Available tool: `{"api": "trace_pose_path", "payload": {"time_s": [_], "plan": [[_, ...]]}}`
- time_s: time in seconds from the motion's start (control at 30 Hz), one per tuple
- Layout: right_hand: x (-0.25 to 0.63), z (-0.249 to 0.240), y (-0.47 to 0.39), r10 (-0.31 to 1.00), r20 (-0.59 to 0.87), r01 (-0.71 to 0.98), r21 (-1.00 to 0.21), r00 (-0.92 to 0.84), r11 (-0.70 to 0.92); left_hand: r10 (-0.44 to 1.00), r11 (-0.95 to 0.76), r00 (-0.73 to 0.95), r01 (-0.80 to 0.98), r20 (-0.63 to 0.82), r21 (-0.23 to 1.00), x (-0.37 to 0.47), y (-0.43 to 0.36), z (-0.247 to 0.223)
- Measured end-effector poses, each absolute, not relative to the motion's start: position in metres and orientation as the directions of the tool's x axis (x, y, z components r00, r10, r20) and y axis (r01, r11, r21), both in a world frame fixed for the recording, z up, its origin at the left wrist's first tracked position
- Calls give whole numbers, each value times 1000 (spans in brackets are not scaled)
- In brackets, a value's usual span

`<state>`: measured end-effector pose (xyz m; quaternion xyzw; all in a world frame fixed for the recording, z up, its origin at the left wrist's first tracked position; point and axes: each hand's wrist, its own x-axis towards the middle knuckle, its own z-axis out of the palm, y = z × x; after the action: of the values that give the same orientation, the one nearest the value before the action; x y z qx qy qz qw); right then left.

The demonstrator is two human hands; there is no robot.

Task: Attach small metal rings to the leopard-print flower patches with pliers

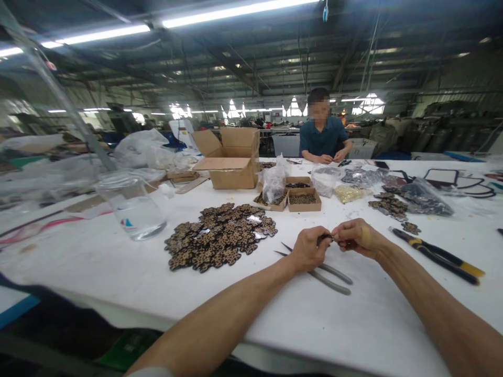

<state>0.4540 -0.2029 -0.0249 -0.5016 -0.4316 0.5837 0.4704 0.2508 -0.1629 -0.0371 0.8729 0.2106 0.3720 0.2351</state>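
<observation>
On the white desk (118, 272) near its front edge, my left hand (308, 250) and right hand (356, 238) both pinch one small dark piece (325, 239). I should keep fingertips tight, working above the tweezers (322, 272).

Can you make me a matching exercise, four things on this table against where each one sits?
Things:
1. pile of brown patches
2. pliers with yellow and black handles
3. clear plastic jar
4. open cardboard box

Places:
A. far side of the table, left of the seated person
B. right of the right hand
C. left of the left hand, mid-table
D. left part of the table, beyond the pile's left edge

Pairs: 1-C, 2-B, 3-D, 4-A
</observation>
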Motion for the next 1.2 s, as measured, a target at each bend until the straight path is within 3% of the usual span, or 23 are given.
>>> {"api": "trace_pose_path", "payload": {"time_s": [0.33, 0.8, 0.97, 1.03, 1.1, 1.17, 1.2], "plan": [[456, -33, -201, 964, -249, 55, -968, -92, -245, 571, -783, 679, 281, 461, 555, 250, -167, -37], [455, -29, -197, 956, -252, -88, -960, -149, -267, 536, -784, 724, 236, 434, 574, 247, -154, -25], [456, -32, -194, 960, -232, -40, -970, -154, -240, 547, -780, 720, 254, 427, 572, 247, -152, -23], [468, -33, -190, 983, -157, 59, -987, -96, -152, 581, -753, 699, 268, 416, 601, 248, -150, -24], [489, -34, -184, 996, 5, 337, -941, 87, -25, 634, -706, 664, 288, 396, 647, 249, -145, -26], [515, -37, -180, 935, 223, 687, -726, 277, -30, 686, -653, 629, 308, 367, 692, 251, -140, -30], [529, -39, -178, 908, 277, 765, -640, 316, -71, 708, -627, 613, 315, 352, 712, 251, -137, -32]]}}
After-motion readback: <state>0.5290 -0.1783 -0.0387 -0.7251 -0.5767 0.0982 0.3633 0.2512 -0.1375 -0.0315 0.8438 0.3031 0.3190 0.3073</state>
